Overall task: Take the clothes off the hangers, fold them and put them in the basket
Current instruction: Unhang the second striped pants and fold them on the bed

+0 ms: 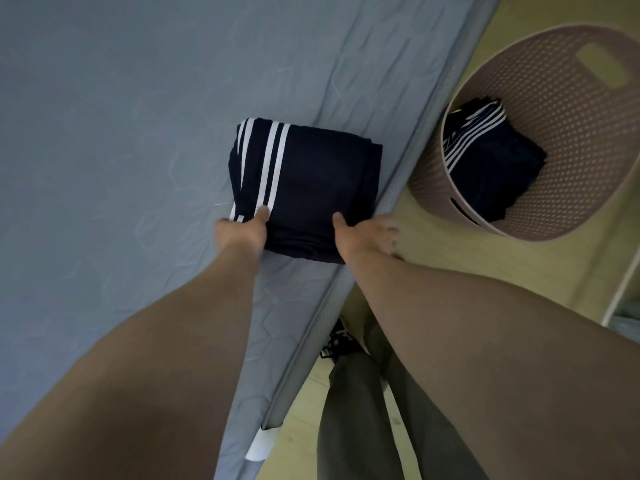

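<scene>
**Folded garment held at the bed's edge, basket off to the right**

Both hands close on the near edge of a folded navy garment (304, 188) that lies on the grey bed (121, 150), close to the bed's right edge. The left hand (240, 230) pinches the near-left corner, thumb on top over the white stripes and fingers tucked beneath. The right hand (363, 235) takes the near-right corner in the same way, thumb pressed on the dark cloth, the other fingers hidden beneath or beside the fold; how tightly they curl I cannot tell. Each grip is closed on cloth, not open.

The relation that matters: the basket (588, 64) stands on the floor (433, 271) just past the bed's right edge, to the right of the bundle and a little further from the person. The right hand is the nearer one to it. The bundle's long axis runs away from the person, roughly along the bed's edge, so the carry looks like a sideways swing over that edge, then down.

The garment is a compact, thick rectangle, dark navy with white stripes running down its left part; its layers show at the right side. A similar striped dark piece (491, 157) already lies inside the basket, against its near wall. No hangers are in view.
</scene>
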A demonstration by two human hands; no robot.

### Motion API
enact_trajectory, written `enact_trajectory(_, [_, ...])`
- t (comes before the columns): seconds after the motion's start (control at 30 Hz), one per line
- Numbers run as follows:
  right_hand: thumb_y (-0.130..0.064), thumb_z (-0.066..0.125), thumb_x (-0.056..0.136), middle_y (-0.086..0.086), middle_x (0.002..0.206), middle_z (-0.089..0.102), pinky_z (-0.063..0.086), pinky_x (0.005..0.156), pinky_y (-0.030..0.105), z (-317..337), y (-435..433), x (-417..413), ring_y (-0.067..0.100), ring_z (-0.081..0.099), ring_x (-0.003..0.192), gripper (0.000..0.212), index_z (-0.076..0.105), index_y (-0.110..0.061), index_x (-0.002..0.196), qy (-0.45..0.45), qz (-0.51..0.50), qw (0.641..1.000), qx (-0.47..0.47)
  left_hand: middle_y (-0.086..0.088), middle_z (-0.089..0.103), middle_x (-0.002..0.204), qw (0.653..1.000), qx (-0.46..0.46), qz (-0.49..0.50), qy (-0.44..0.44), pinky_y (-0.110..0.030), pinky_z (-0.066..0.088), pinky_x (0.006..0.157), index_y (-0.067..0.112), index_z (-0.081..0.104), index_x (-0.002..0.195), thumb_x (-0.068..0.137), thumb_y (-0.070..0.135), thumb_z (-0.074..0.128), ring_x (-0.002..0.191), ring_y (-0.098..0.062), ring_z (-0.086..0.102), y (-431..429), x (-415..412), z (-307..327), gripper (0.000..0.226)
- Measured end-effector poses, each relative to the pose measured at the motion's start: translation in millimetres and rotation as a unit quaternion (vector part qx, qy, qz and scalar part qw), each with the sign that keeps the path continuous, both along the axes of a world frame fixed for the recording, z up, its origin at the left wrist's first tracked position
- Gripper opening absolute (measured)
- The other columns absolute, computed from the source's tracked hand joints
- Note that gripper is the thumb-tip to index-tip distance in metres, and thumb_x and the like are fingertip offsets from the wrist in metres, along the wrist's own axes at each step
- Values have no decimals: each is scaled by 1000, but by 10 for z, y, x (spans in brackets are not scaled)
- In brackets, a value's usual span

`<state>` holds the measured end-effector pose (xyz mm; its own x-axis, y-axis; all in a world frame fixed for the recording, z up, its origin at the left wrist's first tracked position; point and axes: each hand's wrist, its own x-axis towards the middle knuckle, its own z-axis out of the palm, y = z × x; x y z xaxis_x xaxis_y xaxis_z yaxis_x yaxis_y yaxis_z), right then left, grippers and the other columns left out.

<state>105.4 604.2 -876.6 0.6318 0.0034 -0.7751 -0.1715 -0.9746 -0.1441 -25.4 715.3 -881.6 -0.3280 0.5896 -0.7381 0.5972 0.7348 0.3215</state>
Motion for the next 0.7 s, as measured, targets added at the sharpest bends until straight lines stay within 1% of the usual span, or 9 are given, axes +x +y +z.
enact_trajectory(0.1, [-77,61,71,10,141,51,46,103,41,-86,-66,-18,29,54,120,103,40,-9,146,168,-114,978,39,-2,69,105,990,-79,64,-93,-32,56,63,16,58,117,68,47,85,88,-23,68,71,-100,-79,65])
enact_trajectory(0.2, [-66,73,73,2,130,58,48,100,34,-82,-163,-65,20,58,108,91,46,-13,143,230,-216,943,102,3,72,94,983,-111,65,-133,-23,51,52,18,64,111,71,39,86,68,-12,67,95,-207,-144,51])
enact_trajectory(0.3, [-65,74,74,-5,104,57,51,83,28,-76,-229,-86,12,56,87,84,50,-18,139,252,-246,926,137,6,64,74,973,-139,89,-163,-22,45,54,22,65,91,78,33,82,57,-10,53,93,-240,-105,24])
enact_trajectory(0.37, [-68,72,74,-6,101,56,49,71,26,0,-238,-95,13,57,87,82,51,-19,137,254,-242,927,132,5,61,71,967,-141,104,-182,-24,43,55,23,64,85,77,31,81,58,-12,51,73,-213,-20,21])
enact_trajectory(0.4, [-69,71,74,-6,101,57,50,70,27,28,-227,-109,14,58,90,81,51,-20,136,260,-241,926,128,4,62,73,966,-136,108,-191,-25,45,58,24,64,86,77,30,80,60,-13,53,74,-200,3,20])
enact_trajectory(0.5, [-75,70,69,-4,107,57,53,91,36,91,-204,-129,20,59,101,89,49,-24,139,301,-262,907,134,3,70,85,959,-110,115,-234,-31,56,76,23,66,95,81,24,73,76,-17,65,59,-129,133,15])
enact_trajectory(0.57, [-76,71,66,-1,123,54,49,100,42,117,-178,-126,24,56,112,97,43,-25,143,323,-273,894,148,-1,74,90,942,-95,154,-284,-37,59,76,17,67,100,83,17,70,82,-21,69,40,-55,230,17])
enact_trajectory(0.63, [-72,74,67,1,135,51,45,106,45,146,-170,-125,28,52,121,96,41,-26,145,338,-295,876,176,-4,74,87,930,-84,179,-311,-40,59,81,13,66,97,84,14,68,81,-22,70,18,14,322,14])
enact_trajectory(0.7, [-62,80,69,0,129,58,48,103,46,184,-144,-110,28,59,117,86,48,-24,139,350,-344,842,222,-3,72,84,930,-71,169,-319,-35,59,83,13,64,92,85,14,66,79,-21,68,36,92,414,7])
